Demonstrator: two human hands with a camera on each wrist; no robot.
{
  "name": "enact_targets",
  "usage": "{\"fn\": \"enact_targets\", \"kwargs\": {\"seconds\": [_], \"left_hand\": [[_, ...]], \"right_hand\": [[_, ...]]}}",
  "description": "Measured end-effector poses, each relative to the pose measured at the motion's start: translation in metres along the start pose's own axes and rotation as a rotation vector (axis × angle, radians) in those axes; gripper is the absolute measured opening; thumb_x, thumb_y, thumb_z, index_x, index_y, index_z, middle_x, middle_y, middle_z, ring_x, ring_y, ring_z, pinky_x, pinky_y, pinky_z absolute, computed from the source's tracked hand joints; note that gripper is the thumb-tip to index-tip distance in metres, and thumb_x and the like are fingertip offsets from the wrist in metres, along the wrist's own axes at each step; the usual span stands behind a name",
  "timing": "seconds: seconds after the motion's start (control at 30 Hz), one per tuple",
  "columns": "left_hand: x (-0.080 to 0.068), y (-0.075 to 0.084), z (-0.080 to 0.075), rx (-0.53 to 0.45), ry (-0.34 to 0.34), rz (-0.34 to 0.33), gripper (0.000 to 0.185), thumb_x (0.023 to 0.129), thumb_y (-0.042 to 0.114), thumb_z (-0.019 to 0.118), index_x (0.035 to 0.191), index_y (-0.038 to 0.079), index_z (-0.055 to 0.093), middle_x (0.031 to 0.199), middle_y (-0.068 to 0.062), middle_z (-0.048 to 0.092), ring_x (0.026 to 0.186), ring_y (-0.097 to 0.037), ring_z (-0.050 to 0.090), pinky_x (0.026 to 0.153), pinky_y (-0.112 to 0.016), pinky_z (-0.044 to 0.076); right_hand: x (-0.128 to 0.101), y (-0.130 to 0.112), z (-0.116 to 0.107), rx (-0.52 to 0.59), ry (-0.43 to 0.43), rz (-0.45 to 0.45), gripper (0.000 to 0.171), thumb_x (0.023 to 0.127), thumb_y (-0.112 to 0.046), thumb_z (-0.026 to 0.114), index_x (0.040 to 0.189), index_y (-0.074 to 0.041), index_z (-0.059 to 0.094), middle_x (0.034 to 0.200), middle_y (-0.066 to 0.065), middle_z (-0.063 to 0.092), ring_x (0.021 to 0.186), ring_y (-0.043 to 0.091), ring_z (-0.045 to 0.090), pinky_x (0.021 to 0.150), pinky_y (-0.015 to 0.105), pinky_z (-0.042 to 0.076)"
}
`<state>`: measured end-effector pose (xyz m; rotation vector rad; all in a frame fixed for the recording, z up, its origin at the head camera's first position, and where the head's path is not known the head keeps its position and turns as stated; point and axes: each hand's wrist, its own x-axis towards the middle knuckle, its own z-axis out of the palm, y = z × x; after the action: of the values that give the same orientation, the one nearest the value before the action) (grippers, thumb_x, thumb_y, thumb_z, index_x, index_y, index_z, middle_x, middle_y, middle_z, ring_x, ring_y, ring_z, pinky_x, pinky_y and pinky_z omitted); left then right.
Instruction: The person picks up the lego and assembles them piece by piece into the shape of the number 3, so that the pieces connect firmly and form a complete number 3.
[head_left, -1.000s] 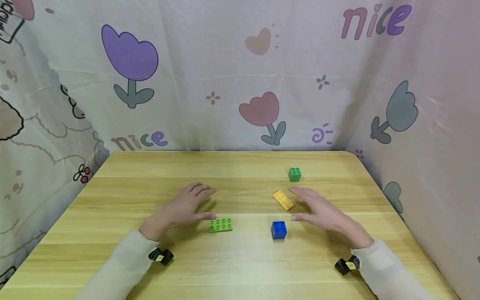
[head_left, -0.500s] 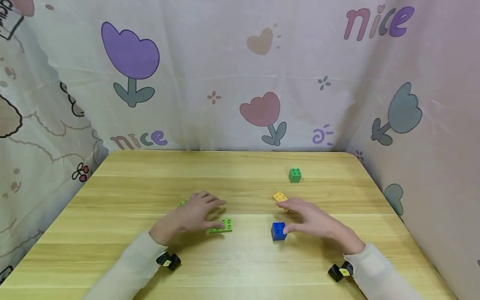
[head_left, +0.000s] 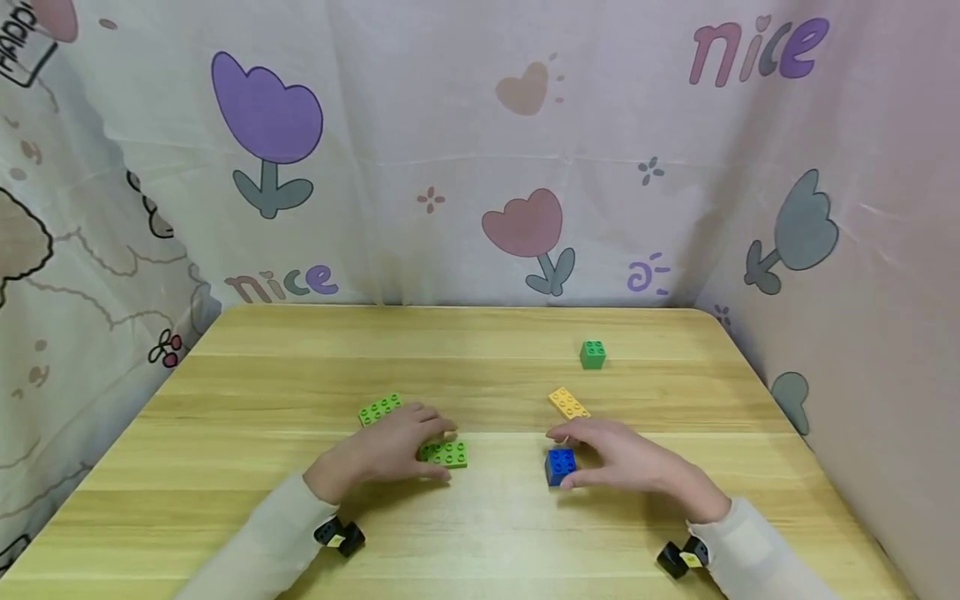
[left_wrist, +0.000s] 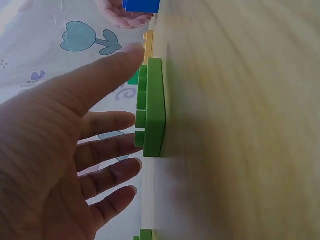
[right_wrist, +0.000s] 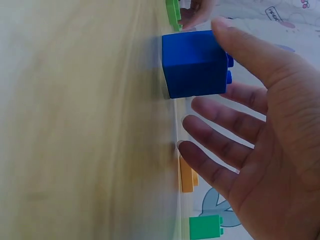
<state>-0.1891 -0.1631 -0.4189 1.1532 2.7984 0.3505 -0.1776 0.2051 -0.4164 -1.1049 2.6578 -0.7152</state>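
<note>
Both hands had closed in: the right hand (head_left: pixel 624 457), spread, bracketed the blue block (head_left: pixel 560 467); left of that block, the left hand (head_left: pixel 386 447), also spread, straddled the nearer lime brick (head_left: pixel 452 455), apparently bringing both within grip.

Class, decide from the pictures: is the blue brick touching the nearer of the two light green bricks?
Apart. The head view shows bare table between the blue brick and the nearer light green brick.

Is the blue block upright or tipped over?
Upright: the head view shows the blue block with its studs on top.
</note>
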Motion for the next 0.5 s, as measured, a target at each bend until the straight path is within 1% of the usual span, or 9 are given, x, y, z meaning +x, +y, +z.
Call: {"fn": "enact_targets", "kwargs": {"seconds": [0.2, 0.27, 0.37, 0.5], "left_hand": [[-0.0023, -0.0004, 0.0048, -0.027, -0.010, 0.006, 0.058, 0.084, 0.056, 0.070, 0.125, 0.017, 0.063, 0.115, 0.004, 0.059, 0.106, -0.015, 0.056, 0.093, -0.037, 0.047], [-0.0028, 0.0003, 0.0047, -0.032, -0.011, 0.008, 0.056, 0.084, 0.053, 0.071, 0.125, 0.016, 0.063, 0.116, 0.004, 0.059, 0.106, -0.014, 0.056, 0.092, -0.036, 0.047], [-0.0025, 0.0010, 0.0043, -0.035, -0.008, 0.017, 0.052, 0.085, 0.050, 0.072, 0.123, 0.015, 0.064, 0.115, 0.004, 0.059, 0.105, -0.013, 0.056, 0.091, -0.035, 0.048], [-0.0004, 0.0009, 0.0052, -0.031, 0.008, 0.060, 0.045, 0.086, 0.045, 0.073, 0.118, 0.014, 0.066, 0.108, 0.006, 0.059, 0.095, -0.008, 0.056, 0.086, -0.032, 0.049]], "right_hand": [[-0.0005, -0.0025, 0.0037, -0.030, -0.020, -0.001, 0.057, 0.090, -0.052, 0.066, 0.134, -0.017, 0.057, 0.129, -0.008, 0.058, 0.115, 0.012, 0.056, 0.098, 0.040, 0.046], [-0.0003, -0.0029, 0.0041, -0.032, -0.023, -0.002, 0.053, 0.091, -0.048, 0.066, 0.133, -0.018, 0.058, 0.129, -0.008, 0.058, 0.116, 0.013, 0.055, 0.098, 0.040, 0.045], [0.0002, -0.0038, 0.0039, -0.040, -0.027, -0.007, 0.047, 0.092, -0.044, 0.067, 0.131, -0.018, 0.059, 0.126, -0.009, 0.059, 0.113, 0.012, 0.056, 0.096, 0.039, 0.047], [0.0007, -0.0050, 0.0032, -0.050, -0.039, -0.014, 0.042, 0.093, -0.040, 0.067, 0.127, -0.018, 0.061, 0.121, -0.010, 0.060, 0.107, 0.009, 0.056, 0.093, 0.037, 0.048]]}}
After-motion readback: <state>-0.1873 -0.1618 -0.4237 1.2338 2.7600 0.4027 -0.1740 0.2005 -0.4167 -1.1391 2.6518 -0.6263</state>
